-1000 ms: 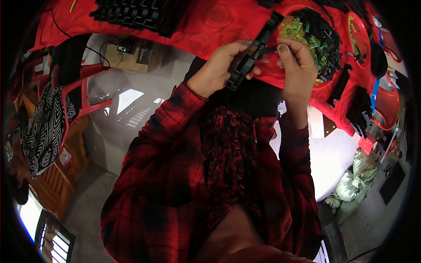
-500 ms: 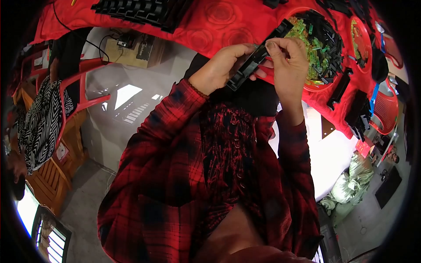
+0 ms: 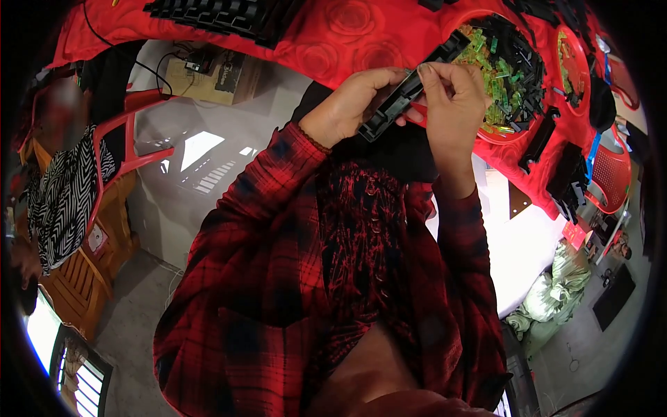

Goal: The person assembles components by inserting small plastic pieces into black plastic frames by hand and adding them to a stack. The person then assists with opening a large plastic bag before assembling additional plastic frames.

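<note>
A long black plastic strip with raised edges (image 3: 376,126) slants up to the right in front of me. My left hand (image 3: 345,110) is closed around its lower half, thumb along the upper side and fingertips showing beneath. My right hand (image 3: 455,94) is closed in a pinch, thumb and fingertips against the strip's middle; any small piece between them is hidden. Just beyond that hand stands a red round basin (image 3: 501,139), holding small see-through green and yellow pieces (image 3: 495,87) beside small black pieces (image 3: 528,76).
Several stacked black strips (image 3: 215,17) lie at the table's far left on a red cloth (image 3: 340,42). A second red basin (image 3: 574,104) and more black parts (image 3: 568,174) are at the right. A red chair (image 3: 128,135) stands left, near a person in zebra-patterned clothing (image 3: 66,201).
My right hand has shifted slightly left along the strip, its thumb still against it. The strip and left hand have barely moved.
</note>
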Action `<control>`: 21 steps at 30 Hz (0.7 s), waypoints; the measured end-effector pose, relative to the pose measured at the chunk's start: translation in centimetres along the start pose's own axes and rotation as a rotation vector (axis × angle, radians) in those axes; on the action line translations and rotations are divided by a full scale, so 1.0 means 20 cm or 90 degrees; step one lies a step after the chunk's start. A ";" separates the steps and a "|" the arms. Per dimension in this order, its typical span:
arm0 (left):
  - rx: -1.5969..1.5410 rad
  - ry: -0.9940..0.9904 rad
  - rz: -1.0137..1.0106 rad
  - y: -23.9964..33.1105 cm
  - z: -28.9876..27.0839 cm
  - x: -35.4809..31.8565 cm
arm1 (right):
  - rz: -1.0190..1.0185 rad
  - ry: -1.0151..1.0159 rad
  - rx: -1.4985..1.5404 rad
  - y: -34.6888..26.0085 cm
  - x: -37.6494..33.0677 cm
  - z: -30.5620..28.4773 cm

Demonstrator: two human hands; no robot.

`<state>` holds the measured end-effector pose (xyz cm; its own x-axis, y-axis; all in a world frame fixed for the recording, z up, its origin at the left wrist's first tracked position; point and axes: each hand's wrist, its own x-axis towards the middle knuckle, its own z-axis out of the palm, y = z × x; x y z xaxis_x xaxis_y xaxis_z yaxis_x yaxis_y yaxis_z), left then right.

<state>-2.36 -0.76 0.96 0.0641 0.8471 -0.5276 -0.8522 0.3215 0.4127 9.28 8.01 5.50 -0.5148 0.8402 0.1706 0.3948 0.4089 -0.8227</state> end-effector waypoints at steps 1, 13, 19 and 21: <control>0.000 0.000 0.000 0.00 0.00 0.00 | -0.033 0.005 -0.047 0.03 0.00 0.00; 0.037 -0.111 0.074 -0.05 -0.05 0.01 | -0.178 0.056 -0.309 0.03 -0.02 0.00; 0.206 -0.104 0.108 -0.04 -0.01 -0.01 | -0.145 0.044 -0.307 0.03 -0.02 -0.02; 0.211 -0.085 0.150 -0.03 0.01 -0.02 | -0.146 0.043 -0.301 0.03 -0.03 -0.02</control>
<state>-1.70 -1.27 1.07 -0.0276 0.9538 -0.2991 -0.6396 0.2131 0.7386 10.20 7.96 5.09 -0.5841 0.7254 0.3643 0.5865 0.6874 -0.4284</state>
